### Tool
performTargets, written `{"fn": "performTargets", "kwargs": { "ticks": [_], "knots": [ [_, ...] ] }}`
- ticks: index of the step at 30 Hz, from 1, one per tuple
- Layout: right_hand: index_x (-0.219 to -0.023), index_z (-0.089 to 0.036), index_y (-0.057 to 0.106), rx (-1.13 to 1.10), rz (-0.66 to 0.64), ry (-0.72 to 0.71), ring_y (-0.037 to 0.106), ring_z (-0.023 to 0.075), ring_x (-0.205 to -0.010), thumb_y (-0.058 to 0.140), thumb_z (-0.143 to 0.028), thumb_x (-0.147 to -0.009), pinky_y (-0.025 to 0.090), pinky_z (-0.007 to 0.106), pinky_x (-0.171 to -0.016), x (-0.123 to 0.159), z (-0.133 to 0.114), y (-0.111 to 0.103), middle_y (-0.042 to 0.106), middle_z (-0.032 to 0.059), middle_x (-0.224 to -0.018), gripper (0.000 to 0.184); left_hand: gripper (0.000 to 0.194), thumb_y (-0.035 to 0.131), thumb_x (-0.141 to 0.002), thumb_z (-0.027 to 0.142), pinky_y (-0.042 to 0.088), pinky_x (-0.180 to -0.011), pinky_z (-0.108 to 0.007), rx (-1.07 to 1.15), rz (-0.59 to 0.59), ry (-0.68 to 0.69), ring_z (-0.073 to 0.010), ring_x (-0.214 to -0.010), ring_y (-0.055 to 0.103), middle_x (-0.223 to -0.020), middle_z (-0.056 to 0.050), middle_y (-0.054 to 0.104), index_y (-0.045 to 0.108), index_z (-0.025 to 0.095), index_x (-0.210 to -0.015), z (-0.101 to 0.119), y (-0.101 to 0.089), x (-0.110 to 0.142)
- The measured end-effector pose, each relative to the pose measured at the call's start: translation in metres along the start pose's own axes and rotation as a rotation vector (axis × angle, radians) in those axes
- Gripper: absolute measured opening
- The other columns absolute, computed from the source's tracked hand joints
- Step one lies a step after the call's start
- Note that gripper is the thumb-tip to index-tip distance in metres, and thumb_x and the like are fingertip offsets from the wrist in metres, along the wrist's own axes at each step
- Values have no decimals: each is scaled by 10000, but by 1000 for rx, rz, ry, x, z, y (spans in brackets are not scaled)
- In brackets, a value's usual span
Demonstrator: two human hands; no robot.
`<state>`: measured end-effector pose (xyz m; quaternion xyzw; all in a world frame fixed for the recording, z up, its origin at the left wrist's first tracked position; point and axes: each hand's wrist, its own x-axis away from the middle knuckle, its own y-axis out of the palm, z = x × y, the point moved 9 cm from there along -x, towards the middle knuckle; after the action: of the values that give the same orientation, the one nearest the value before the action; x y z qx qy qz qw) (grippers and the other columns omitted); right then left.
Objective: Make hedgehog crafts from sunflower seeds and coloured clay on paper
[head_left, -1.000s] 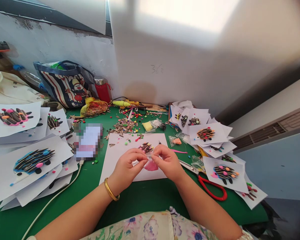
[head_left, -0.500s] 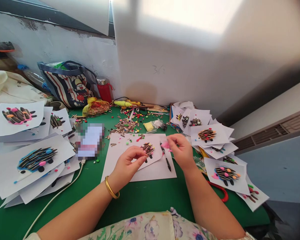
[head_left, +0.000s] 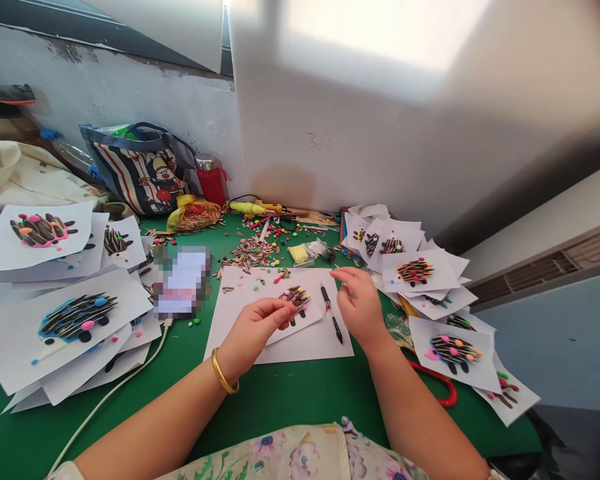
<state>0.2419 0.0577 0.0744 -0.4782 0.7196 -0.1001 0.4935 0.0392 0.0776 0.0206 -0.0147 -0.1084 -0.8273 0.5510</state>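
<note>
My left hand (head_left: 258,326), with a gold bangle on its wrist, is pinched shut just left of a small seed-and-clay hedgehog picture (head_left: 294,297). That picture lies on a white sheet (head_left: 240,313) on the green table (head_left: 290,393). My right hand (head_left: 359,301) hovers at the sheet's right edge with its fingers curled together; whatever is in them is hidden. A black pen (head_left: 331,313) lies on the sheet between my hands.
Stacks of finished hedgehog sheets lie at the left (head_left: 75,313) and right (head_left: 420,270). Sunflower seeds (head_left: 250,253) and clay bits are scattered behind the sheet. Red scissors (head_left: 443,393), a phone (head_left: 180,280) with cable (head_left: 115,390), a striped bag (head_left: 140,170) and a red bottle (head_left: 213,180) surround the work area.
My hands were together over a pink clay piece; the right hand carried the pink piece off to the right and it no longer shows. The left hand stayed by the hedgehog.
</note>
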Motion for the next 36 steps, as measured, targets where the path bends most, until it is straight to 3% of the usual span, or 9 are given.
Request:
{"fn": "performTargets", "kwargs": {
  "ticks": [5,8,12,18,23,30,36],
  "knots": [
    [-1173,-275,654,-241,-114,-140,594,231,-1025,527,-90,-863,489,428,-913,13,-63,15,654,67,-1073,382,275,736,-779,424,445,-657,-262,127,-56,-45,-120,-660,532,-722,-21,634,727,153,-821,-8,6,0],
    [-1169,-289,655,-304,-145,-149,597,226,-1003,536,-92,-869,502,418,-879,17,-78,18,657,63,-1034,378,235,777,-745,377,432,-668,-253,149,-94,-65,-111,-664,520,-710,0,617,706,157,-788,-11,9,1],
    [-1163,-295,659,-359,-153,-121,594,226,-1012,542,-103,-872,509,413,-875,20,-79,17,651,63,-1033,367,253,813,-694,357,423,-656,-247,147,-110,-57,-108,-652,494,-694,14,589,666,154,-726,-10,10,2],
    [-1167,-300,664,-438,-187,-104,590,221,-980,626,-202,-884,514,402,-859,24,-78,23,644,60,-1017,302,306,679,-824,452,446,-714,-276,2,-116,-39,-143,-729,539,-763,-27,633,709,149,-847,-10,12,3],
    [-1125,-315,686,-460,-178,-73,591,212,-934,676,-263,-878,522,390,-829,26,-73,26,639,49,-968,252,282,781,-729,404,458,-725,-276,94,-114,-62,-143,-741,564,-793,-18,647,692,156,-829,-16,11,3],
    [-1084,-302,701,-473,-184,-44,594,202,-913,677,-243,-876,518,372,-817,25,-70,28,642,43,-947,217,320,661,-843,461,436,-689,-263,58,-126,-58,-131,-703,531,-730,-20,618,713,145,-843,-17,11,3],
    [-1064,-295,701,-463,-163,-21,601,204,-919,669,-223,-872,521,371,-815,23,-68,26,646,41,-949,208,299,742,-778,430,462,-746,-285,139,-118,-115,-152,-768,578,-850,-52,677,742,159,-905,-22,13,3]
  ]
}}
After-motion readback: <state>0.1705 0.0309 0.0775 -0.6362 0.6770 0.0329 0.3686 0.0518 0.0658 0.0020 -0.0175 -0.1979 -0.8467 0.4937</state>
